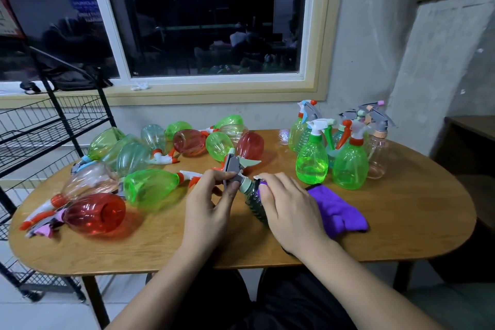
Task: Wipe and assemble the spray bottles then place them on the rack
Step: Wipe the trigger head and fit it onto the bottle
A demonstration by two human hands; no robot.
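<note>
The left hand [211,195] pinches the spray top [232,169]; the right hand [289,209] grips the bottle [253,202]. Few standing bottles [348,161] look done (many lying bottles [150,187] wait).

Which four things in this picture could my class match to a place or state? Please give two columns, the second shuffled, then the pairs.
Column one:
1. purple cloth
2. nearest red bottle
3. dark ribbed bottle
4. grey spray head

Column two:
A. pinched by the left hand
B. gripped by the right hand
C. on its side near the left end of the table
D. lying on the table's right half

Pairs: 1-D, 2-C, 3-B, 4-A
</note>
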